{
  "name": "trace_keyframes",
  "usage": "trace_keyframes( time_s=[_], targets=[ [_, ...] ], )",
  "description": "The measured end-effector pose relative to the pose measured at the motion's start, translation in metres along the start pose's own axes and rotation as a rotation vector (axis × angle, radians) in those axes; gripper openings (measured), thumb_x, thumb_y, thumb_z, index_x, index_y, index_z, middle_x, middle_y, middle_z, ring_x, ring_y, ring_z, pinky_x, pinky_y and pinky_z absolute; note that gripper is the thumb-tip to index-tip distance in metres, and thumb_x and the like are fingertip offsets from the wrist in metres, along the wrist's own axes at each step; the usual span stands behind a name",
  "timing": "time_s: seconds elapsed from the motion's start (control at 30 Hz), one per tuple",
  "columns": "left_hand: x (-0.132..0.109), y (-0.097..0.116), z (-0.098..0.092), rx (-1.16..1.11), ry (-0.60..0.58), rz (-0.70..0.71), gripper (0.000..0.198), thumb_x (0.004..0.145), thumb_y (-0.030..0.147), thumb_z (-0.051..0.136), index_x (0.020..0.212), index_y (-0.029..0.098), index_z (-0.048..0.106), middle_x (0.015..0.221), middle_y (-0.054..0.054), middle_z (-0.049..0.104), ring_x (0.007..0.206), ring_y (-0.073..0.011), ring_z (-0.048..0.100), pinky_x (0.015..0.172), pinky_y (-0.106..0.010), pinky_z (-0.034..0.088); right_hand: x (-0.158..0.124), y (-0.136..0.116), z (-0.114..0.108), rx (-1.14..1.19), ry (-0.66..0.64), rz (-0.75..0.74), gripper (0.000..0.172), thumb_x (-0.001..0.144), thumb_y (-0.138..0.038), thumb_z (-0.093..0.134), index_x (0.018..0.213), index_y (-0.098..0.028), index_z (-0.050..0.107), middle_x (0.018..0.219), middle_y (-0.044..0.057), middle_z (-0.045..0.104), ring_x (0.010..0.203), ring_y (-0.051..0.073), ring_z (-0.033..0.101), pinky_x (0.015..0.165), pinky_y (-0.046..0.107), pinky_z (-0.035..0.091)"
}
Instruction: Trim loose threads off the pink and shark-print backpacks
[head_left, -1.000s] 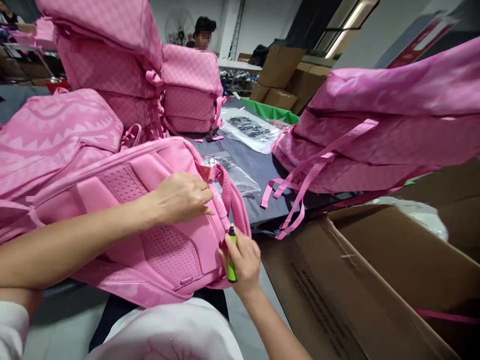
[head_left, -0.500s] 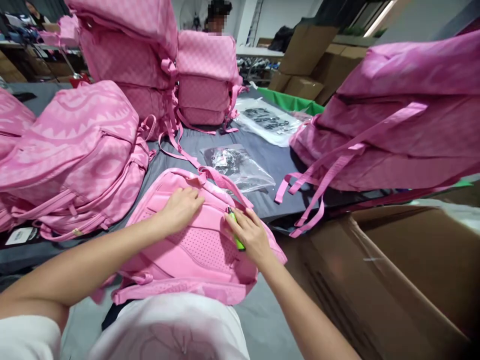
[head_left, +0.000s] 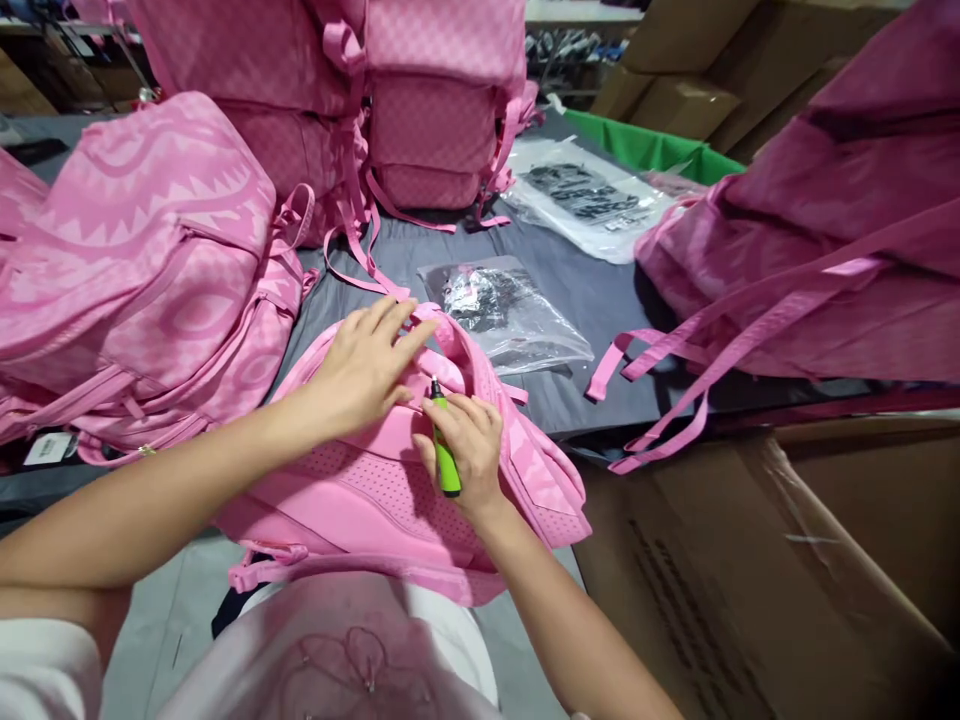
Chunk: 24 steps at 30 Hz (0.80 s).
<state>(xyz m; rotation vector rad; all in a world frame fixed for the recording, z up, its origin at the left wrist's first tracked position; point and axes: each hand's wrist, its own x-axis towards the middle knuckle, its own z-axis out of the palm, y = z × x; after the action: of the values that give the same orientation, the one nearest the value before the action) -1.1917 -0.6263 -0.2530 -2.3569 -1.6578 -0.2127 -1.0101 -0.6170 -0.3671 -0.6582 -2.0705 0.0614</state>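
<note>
A pink backpack (head_left: 420,500) lies with its perforated back panel facing up at the table's near edge, partly over my lap. My left hand (head_left: 367,365) rests on its upper part by the top loop, fingers stretched and apart. Close beside it, my right hand (head_left: 474,450) is closed around a bright green marker-like pen (head_left: 447,462) with a black upper end and a pale tip pointing up and away from me. The fingers of this hand are near the base of a shoulder strap (head_left: 480,370). What the left fingertips touch is partly hidden.
Several patterned pink backpacks stand at the left (head_left: 165,260) and back (head_left: 435,120), and another pink bag (head_left: 862,230) at the right with dangling straps. A clear plastic bag (head_left: 517,320) and a printed plastic package (head_left: 592,205) lie on the dark tablecloth. A big cardboard box (head_left: 697,560) stands at lower right.
My left hand has moved up toward the backpack's top and spread its fingers. My right hand has shifted left with the green pen, now closer to the left. The view has tilted down.
</note>
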Motion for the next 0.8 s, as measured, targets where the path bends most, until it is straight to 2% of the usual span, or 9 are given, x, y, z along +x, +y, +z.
trace_keyframes(
  time_s=[0.1, 0.2, 0.3, 0.43, 0.53, 0.6, 0.63, 0.7, 0.8],
  targets=[
    [0.023, -0.009, 0.003, 0.016, -0.236, -0.038, 0.057, 0.087, 0.035, 0.069, 0.138, 0.017, 0.052, 0.135, -0.018, 0.058, 0.114, -0.0331, 0.059, 0.091, -0.044, 0.043, 0.004, -0.002, -0.001, 0.071, -0.105, 0.05, 0.031, 0.097, -0.031, 0.057, 0.126, -0.022, 0.058, 0.102, 0.008, 0.068, 0.098, 0.026, 0.06, 0.09, 0.043, 0.042],
    [0.032, -0.014, 0.012, 0.023, -0.279, -0.014, 0.057, 0.084, 0.043, 0.072, 0.133, 0.02, 0.054, 0.12, -0.013, 0.064, 0.108, -0.0309, 0.061, 0.085, -0.039, 0.041, 0.002, -0.005, -0.006, 0.145, -0.155, 0.058, 0.022, 0.098, -0.032, 0.053, 0.117, -0.021, 0.058, 0.094, 0.007, 0.064, 0.087, 0.024, 0.058, 0.082, 0.04, 0.042],
    [0.031, -0.016, 0.019, 0.012, -0.255, 0.031, 0.059, 0.083, 0.049, 0.073, 0.132, 0.021, 0.054, 0.118, -0.011, 0.065, 0.107, -0.029, 0.061, 0.084, -0.037, 0.04, -0.004, -0.006, -0.008, 0.17, -0.106, 0.048, 0.021, 0.097, -0.028, 0.054, 0.117, -0.022, 0.055, 0.091, 0.006, 0.062, 0.087, 0.024, 0.058, 0.08, 0.039, 0.044],
    [0.026, -0.018, 0.021, 0.024, -0.231, 0.056, 0.062, 0.085, 0.047, 0.071, 0.136, 0.019, 0.051, 0.128, -0.013, 0.062, 0.11, -0.03, 0.06, 0.088, -0.039, 0.041, -0.009, 0.0, -0.006, 0.165, -0.087, 0.024, 0.03, 0.095, -0.021, 0.058, 0.124, -0.022, 0.052, 0.096, 0.008, 0.063, 0.092, 0.025, 0.06, 0.08, 0.039, 0.047],
    [0.021, -0.017, 0.019, 0.026, -0.183, 0.115, 0.071, 0.084, 0.04, 0.073, 0.144, 0.016, 0.044, 0.146, -0.019, 0.049, 0.124, -0.0342, 0.052, 0.096, -0.044, 0.041, -0.012, 0.002, -0.004, 0.135, -0.083, 0.057, 0.039, 0.095, -0.016, 0.058, 0.132, -0.023, 0.049, 0.101, 0.01, 0.064, 0.097, 0.025, 0.061, 0.082, 0.04, 0.05],
    [0.014, -0.013, 0.016, 0.018, -0.08, 0.133, 0.062, 0.088, 0.033, 0.068, 0.143, 0.017, 0.046, 0.153, -0.02, 0.042, 0.134, -0.0351, 0.043, 0.101, -0.046, 0.039, -0.015, 0.001, -0.004, 0.117, -0.031, 0.069, 0.046, 0.093, -0.013, 0.058, 0.136, -0.024, 0.046, 0.103, 0.01, 0.065, 0.098, 0.025, 0.062, 0.083, 0.042, 0.052],
    [0.009, -0.01, 0.015, 0.012, -0.021, 0.135, 0.051, 0.091, 0.03, 0.063, 0.139, 0.017, 0.05, 0.15, -0.018, 0.045, 0.133, -0.0337, 0.044, 0.101, -0.045, 0.039, -0.016, 0.0, -0.004, 0.117, 0.003, 0.074, 0.049, 0.092, -0.01, 0.059, 0.137, -0.025, 0.046, 0.104, 0.01, 0.065, 0.099, 0.025, 0.063, 0.084, 0.043, 0.053],
    [-0.004, -0.003, 0.012, -0.007, 0.052, 0.146, 0.031, 0.096, 0.028, 0.054, 0.125, 0.017, 0.061, 0.135, -0.015, 0.058, 0.117, -0.029, 0.054, 0.093, -0.042, 0.044, -0.02, -0.002, -0.002, 0.144, 0.063, 0.077, 0.053, 0.09, -0.006, 0.059, 0.138, -0.024, 0.046, 0.105, 0.011, 0.065, 0.1, 0.025, 0.064, 0.085, 0.046, 0.056],
    [-0.023, 0.004, 0.009, -0.036, 0.044, 0.186, 0.026, 0.098, 0.033, 0.052, 0.107, 0.015, 0.067, 0.116, -0.014, 0.064, 0.094, -0.0247, 0.059, 0.079, -0.037, 0.047, -0.025, -0.004, 0.001, 0.228, 0.131, 0.063, 0.053, 0.088, -0.002, 0.059, 0.135, -0.023, 0.049, 0.107, 0.011, 0.065, 0.101, 0.024, 0.066, 0.086, 0.047, 0.06]
  ],
)
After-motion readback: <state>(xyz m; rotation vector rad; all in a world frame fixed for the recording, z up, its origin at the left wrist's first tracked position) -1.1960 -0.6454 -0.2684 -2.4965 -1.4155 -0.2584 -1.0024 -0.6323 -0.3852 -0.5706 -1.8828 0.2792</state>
